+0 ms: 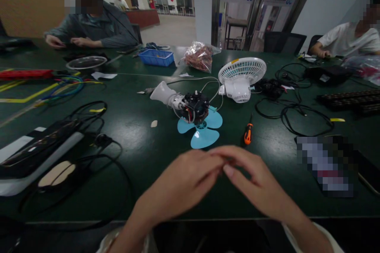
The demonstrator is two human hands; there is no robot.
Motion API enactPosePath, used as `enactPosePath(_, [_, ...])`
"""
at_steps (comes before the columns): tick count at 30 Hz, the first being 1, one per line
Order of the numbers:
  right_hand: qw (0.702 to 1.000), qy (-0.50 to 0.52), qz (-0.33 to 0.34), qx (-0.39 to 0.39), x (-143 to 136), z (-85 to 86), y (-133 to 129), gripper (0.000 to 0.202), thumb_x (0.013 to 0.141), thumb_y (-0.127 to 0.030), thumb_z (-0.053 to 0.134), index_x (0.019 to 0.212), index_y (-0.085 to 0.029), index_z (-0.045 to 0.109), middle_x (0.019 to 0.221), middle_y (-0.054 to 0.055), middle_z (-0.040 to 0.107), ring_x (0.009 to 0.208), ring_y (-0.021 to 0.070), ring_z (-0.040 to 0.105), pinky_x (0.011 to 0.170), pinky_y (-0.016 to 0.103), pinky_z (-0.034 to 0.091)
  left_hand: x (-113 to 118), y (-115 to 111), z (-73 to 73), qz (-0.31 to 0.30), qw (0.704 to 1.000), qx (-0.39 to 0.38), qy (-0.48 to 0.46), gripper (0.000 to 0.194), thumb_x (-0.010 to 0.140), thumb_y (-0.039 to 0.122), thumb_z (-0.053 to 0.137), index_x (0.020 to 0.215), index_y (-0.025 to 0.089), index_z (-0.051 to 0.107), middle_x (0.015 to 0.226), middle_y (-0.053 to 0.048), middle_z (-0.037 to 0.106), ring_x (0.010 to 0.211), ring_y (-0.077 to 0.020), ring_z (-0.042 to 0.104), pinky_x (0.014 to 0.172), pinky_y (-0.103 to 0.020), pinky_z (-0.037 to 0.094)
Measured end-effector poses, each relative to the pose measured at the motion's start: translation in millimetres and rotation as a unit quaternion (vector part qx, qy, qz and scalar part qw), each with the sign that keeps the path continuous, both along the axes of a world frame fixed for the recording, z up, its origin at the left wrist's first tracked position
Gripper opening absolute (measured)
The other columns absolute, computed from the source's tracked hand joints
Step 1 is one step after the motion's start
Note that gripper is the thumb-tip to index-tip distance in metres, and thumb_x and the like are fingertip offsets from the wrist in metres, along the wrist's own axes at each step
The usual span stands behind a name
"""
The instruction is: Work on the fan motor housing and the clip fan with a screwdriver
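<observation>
Above the near edge of the table, my left hand (187, 180) and my right hand (257, 180) meet at the fingertips. Both have bent, closed fingers; whether something small is between them is hidden. Just beyond lies an opened fan motor unit (196, 106), black parts and wires exposed, with a white neck (163, 95). Blue fan blades (204, 137) are under the motor. Behind it to the right, a white fan cage with its housing (242, 83) rests tilted, joined by a cable. An orange and black screwdriver (248, 134) lies right of the blades, touched by neither hand.
Left are a power strip (38, 142), black cables and a beige pad (56, 174). A blue basket (156, 57) and a plastic bag (198, 57) stand farther back. Right lie coiled cables (297, 116) and a blurred flat object (323, 166). Other people sit across the table.
</observation>
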State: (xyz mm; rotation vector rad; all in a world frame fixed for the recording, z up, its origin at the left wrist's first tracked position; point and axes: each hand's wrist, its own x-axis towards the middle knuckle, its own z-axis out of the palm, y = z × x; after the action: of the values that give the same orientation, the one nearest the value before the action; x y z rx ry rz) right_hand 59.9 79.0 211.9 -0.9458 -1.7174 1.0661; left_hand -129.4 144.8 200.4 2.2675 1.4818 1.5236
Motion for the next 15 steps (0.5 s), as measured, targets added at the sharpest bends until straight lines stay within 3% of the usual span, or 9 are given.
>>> enactPosePath(5, [0.992, 0.053, -0.113, -0.011, 28.9, -11.7, 72.0, 0.027, 0.089, -0.026, 0.054, 0.115, -0.025, 0.059, 0.111, 0.006, 0.066, 0.097, 0.0184, 0.066, 0.081, 0.033, 0.052, 7.8, 62.4, 14.0, -0.006, 0.997, 0.073, -0.004, 0.024, 0.091, 0.024, 0.045, 0.113, 0.023, 0.055, 0.110, -0.004, 0.063, 0.106, -0.0193, 0.059, 0.095, -0.037, 0.047])
enactPosePath(8, [0.986, 0.054, -0.153, 0.029, 27.3, -24.0, 113.4, 0.030, 0.082, -0.025, 0.061, 0.113, -0.024, 0.059, 0.112, 0.006, 0.065, 0.095, 0.0185, 0.066, 0.079, 0.033, 0.053, 14.2, 96.5, 8.8, 0.009, 0.992, 0.120, -0.035, 0.030, 0.091, 0.027, 0.047, 0.120, 0.021, 0.051, 0.118, -0.008, 0.060, 0.113, -0.0214, 0.055, 0.099, -0.039, 0.043])
enactPosePath(11, [0.984, 0.070, -0.154, 0.055, 14.9, -32.5, 137.9, 0.034, 0.077, -0.026, 0.066, 0.110, -0.024, 0.059, 0.114, 0.006, 0.064, 0.098, 0.0182, 0.064, 0.081, 0.032, 0.053, 17.3, 108.5, -3.4, -0.018, 0.994, 0.101, -0.026, 0.033, 0.092, 0.031, 0.045, 0.123, 0.020, 0.048, 0.121, -0.009, 0.058, 0.115, -0.0223, 0.054, 0.101, -0.040, 0.041])
enactPosePath(15, [0.988, 0.077, -0.132, 0.033, -1.8, -40.6, 144.2, 0.039, 0.074, -0.030, 0.070, 0.111, -0.023, 0.058, 0.106, 0.004, 0.065, 0.090, 0.0163, 0.065, 0.075, 0.029, 0.054, 13.7, 104.7, -13.4, -0.058, 0.996, 0.066, 0.001, 0.034, 0.090, 0.033, 0.048, 0.121, 0.020, 0.049, 0.120, -0.008, 0.059, 0.114, -0.0219, 0.054, 0.101, -0.039, 0.042])
